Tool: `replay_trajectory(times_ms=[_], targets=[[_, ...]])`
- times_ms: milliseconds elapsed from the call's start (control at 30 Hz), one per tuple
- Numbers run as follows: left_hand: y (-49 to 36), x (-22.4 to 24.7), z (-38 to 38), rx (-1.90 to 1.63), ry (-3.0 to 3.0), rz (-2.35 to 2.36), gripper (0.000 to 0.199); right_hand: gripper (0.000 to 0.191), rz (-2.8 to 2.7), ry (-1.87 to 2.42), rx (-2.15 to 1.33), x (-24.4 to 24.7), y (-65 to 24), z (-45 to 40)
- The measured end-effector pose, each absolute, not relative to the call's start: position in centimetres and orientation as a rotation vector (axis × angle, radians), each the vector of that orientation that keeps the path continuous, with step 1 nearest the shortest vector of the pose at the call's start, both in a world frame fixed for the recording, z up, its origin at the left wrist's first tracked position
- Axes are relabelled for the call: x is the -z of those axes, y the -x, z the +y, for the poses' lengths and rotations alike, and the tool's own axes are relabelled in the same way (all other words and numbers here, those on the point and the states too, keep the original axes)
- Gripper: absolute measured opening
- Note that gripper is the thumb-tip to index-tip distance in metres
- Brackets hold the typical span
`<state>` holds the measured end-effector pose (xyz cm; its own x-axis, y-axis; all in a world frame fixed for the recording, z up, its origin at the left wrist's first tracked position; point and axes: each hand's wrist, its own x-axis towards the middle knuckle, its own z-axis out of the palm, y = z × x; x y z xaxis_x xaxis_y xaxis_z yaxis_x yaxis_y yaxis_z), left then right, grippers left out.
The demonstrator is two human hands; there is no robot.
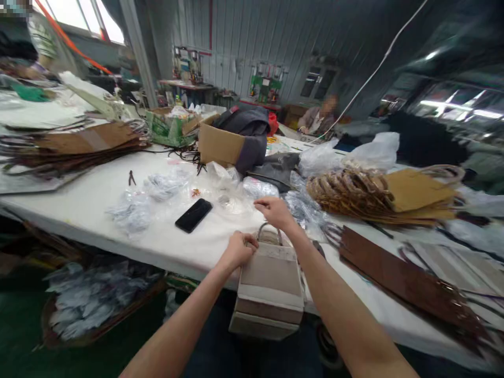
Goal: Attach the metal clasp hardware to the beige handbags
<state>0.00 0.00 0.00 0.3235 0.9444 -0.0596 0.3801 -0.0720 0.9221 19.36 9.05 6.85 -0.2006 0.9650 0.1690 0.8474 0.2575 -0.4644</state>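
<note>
This is a factory-like workshop: a long white worktop [84, 207] bears stacked tan flat panels [419, 191] with looped handles [350, 186] and crumpled clear plastic bags [374, 152], while green metal machines [268, 86] stand before a grey ribbed wall [232, 31].

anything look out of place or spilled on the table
The black phone looks slightly out of place, a personal item lying slanted among plastic bags on the white table. Small orange-brown pieces cluster just beyond it; whether they spilled, I can't tell.
</note>
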Motion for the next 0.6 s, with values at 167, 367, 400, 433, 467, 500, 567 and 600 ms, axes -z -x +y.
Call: replay_trajectory(times_ms=[167, 367, 400, 433, 467, 500, 567, 600], targets=[[0.2, 0.9, 0.5, -0.746, -1.614, 1.231, 0.025, 0.022, -2.217, 1.856, -0.566, -4.9, -10.3, 14.0], [0.2, 1.6, 1.2, -0.719, -1.661, 1.197, 0.027, 0.024, -2.015, 2.016, -0.598, -1.7, -8.0, 15.1], [0.2, 1.6, 1.2, -0.719, -1.673, 1.193, 0.027, 0.024, -1.998, 2.008, -0.614, -1.4, -8.1, 15.1], [0.2, 1.6, 1.2, -0.721, -1.678, 1.194, 0.026, 0.022, -1.988, 1.991, -0.632, -1.2, -8.2, 15.2], [0.2, 1.5, 1.2, -0.727, -1.676, 1.202, 0.026, 0.020, -1.982, 1.965, -0.647, -1.1, -8.4, 15.3], [0.2, 1.4, 1.2, -0.731, -1.668, 1.212, 0.025, 0.019, -1.978, 1.931, -0.660, -1.1, -8.6, 15.5], [0.1, 1.2, 1.0, -0.737, -1.646, 1.238, 0.025, 0.016, -1.966, 1.853, -0.676, -1.3, -9.1, 15.9], [0.1, 1.1, 0.9, -0.737, -1.636, 1.251, 0.025, 0.016, -1.953, 1.817, -0.680, -1.4, -9.4, 16.2]])
